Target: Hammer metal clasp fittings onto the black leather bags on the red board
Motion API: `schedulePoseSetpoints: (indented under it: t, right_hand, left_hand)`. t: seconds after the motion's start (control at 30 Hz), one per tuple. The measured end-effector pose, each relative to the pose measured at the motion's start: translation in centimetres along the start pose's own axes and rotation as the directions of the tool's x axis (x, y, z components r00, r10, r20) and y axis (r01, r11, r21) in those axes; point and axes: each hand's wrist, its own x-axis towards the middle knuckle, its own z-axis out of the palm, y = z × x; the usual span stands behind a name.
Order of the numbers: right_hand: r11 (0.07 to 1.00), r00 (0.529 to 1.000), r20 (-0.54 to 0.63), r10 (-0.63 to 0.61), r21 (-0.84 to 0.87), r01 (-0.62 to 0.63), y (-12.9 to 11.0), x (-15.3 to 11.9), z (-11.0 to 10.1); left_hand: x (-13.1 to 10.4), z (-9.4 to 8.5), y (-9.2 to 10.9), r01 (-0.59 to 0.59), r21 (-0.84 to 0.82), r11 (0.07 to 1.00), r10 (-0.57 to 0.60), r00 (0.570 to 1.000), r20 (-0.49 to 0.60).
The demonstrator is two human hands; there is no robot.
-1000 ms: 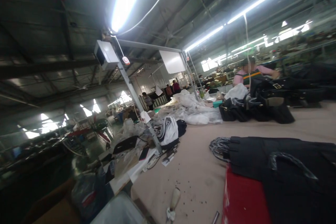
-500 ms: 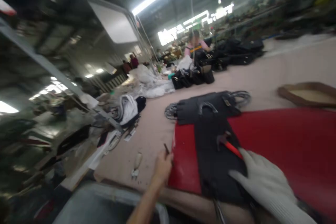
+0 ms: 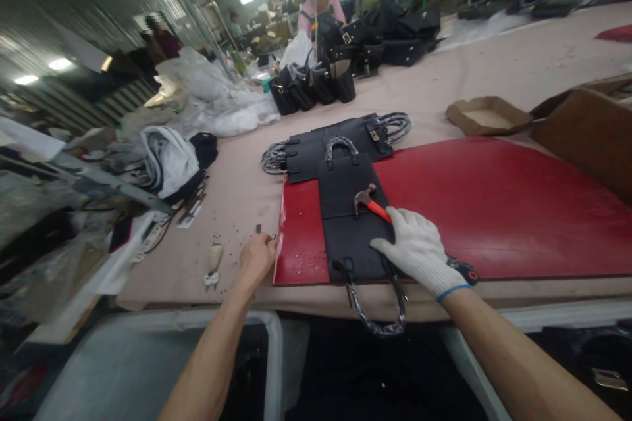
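A hammer with an orange-and-black handle lies across a black bag panel, its claw head on the panel. My right hand, in a white knit glove, is closed over the handle with the thumb held apart; the handle's end shows past the wrist side. The panel has plastic-wrapped handles at its top and bottom. At the left edge of the red board, my bare left hand has curled fingers. A small shiny bit shows at its fingertips, too small to name. Just beyond it is a small dark piece.
More black bag panels with wrapped handles lie behind. White-handled pliers and scattered small bits lie left. Cardboard trays stand right. Finished black bags and a person are across the table. A pale bin stands below the edge.
The view has swung right and down, so the table sits higher and further left. The dark stick-like piece at my left hand now shows apart from the fingers. The hammer stays on the panel.
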Motion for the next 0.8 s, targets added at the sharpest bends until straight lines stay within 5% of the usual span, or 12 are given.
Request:
schedulePoseSetpoints:
  t: [0.2, 0.47, 0.67, 0.73, 0.8]
  right_hand:
    - [1.000, 1.000, 0.007, -0.002, -0.013, 0.003, 0.6, 0.7, 1.2]
    - [1.000, 1.000, 0.016, 0.004, 0.001, -0.004, -0.3, 0.3, -0.1]
    - [0.999, 0.999, 0.010, 0.038, 0.016, -0.038, -0.4, 0.0, -0.1]
    - [0.999, 0.999, 0.010, 0.043, 0.023, -0.043, -0.5, -0.1, 0.0]
    - [0.999, 0.999, 0.010, 0.047, 0.025, -0.048, -0.6, -0.1, 0.0]
  left_hand:
    - [1.3, 0.1, -1.0, 0.028, -0.024, 0.999, -0.026, 0.997, 0.078]
    - [4.4, 0.1, -0.9, 0.035, -0.097, 0.995, -0.014, 0.978, 0.209]
    - [3.9, -1.4, -2.1, 0.047, -0.305, 0.951, -0.001, 0.989, 0.150]
    - [2.4, -1.8, -1.3, 0.055, -0.550, 0.833, -0.003, 0.995, 0.095]
    - [0.3, -1.5, 0.7, 0.029, -0.841, 0.540, 0.019, 0.999, 0.046]
